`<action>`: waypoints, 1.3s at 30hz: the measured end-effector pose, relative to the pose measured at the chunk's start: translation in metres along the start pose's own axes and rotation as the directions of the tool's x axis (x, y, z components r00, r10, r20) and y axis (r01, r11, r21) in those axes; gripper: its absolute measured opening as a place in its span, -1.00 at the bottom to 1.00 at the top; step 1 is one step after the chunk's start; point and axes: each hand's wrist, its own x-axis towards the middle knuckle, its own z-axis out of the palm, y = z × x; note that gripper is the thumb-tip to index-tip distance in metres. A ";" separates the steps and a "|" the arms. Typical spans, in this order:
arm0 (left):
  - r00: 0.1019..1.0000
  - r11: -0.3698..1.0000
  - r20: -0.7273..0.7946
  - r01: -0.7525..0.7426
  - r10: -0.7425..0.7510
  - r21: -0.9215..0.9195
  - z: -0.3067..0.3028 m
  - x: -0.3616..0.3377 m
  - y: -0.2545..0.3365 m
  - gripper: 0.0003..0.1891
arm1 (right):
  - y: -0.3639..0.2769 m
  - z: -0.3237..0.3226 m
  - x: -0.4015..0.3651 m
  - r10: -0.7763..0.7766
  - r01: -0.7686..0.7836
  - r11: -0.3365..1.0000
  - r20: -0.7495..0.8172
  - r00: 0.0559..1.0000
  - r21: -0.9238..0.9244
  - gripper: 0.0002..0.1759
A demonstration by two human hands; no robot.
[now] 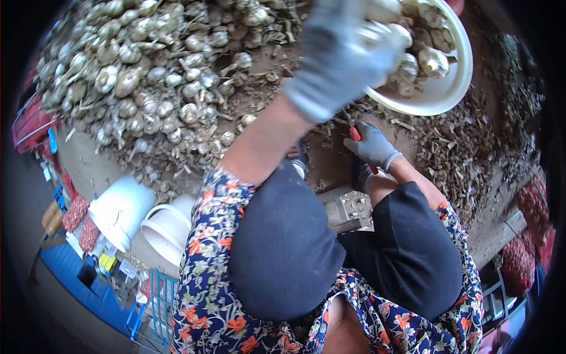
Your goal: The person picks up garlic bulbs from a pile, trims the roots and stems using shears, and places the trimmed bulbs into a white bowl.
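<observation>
My left hand (339, 65), in a grey-white glove, is stretched over the left rim of a white basin (439, 106). Motion smears its fingers, and I cannot tell whether they hold a bulb. Garlic bulbs (434, 62) lie inside the basin right beside it. Lower down, between my knees and the basin, my gloved right hand (374, 146) is closed around red-handled shears (354, 134). Their narrow metal end points up toward the basin, and part of the handle is hidden by the glove.
A large heap of garlic with stalks (147, 88) covers the ground at upper left. Dry trimmings (460, 147) are spread at right. White buckets (121, 206) stand at left, near red mesh sacks (75, 213); more filled sacks (519, 262) are at right.
</observation>
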 end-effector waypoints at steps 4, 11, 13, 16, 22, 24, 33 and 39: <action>0.930 0.875 0.119 -0.368 0.348 0.314 -0.010 -0.014 -0.032 -0.23 | -0.001 0.000 0.004 -0.053 0.053 0.999 -0.046 0.998 -0.002 -0.44; 0.684 0.154 -0.236 0.458 -0.691 0.876 -0.131 -0.092 -0.167 -0.57 | -0.004 0.002 0.002 -0.032 0.032 0.999 -0.004 0.999 -0.004 -0.52; 0.547 0.056 -0.181 0.387 -0.818 0.920 -0.139 -0.105 -0.206 -0.47 | -0.012 0.004 0.003 -0.045 0.044 0.998 -0.005 0.999 -0.034 -0.53; 0.501 0.055 -0.159 0.386 -0.851 0.921 -0.149 -0.099 -0.216 -0.38 | -0.021 0.005 0.006 -0.088 0.088 0.996 -0.003 0.996 -0.031 -0.59; 0.686 0.633 0.097 0.709 -0.721 -0.310 -0.156 -0.120 -0.121 -0.36 | -0.056 -0.013 0.005 -0.274 0.203 0.940 -0.249 0.929 -0.275 -0.62; 0.741 0.703 0.093 0.663 -0.665 -0.258 -0.148 -0.122 -0.099 -0.32 | -0.072 -0.020 0.010 -0.393 0.270 0.895 -0.340 0.854 -0.355 -0.61; 0.879 0.791 0.035 0.411 -0.476 0.453 -0.128 -0.117 -0.058 -0.25 | -0.105 -0.022 0.006 -0.447 0.195 0.802 -0.349 0.824 -0.565 -0.47; 0.975 0.755 -0.030 0.188 -0.218 0.628 -0.115 -0.122 -0.056 -0.24 | -0.104 -0.016 0.010 -0.414 0.244 0.841 -0.283 0.865 -0.484 -0.52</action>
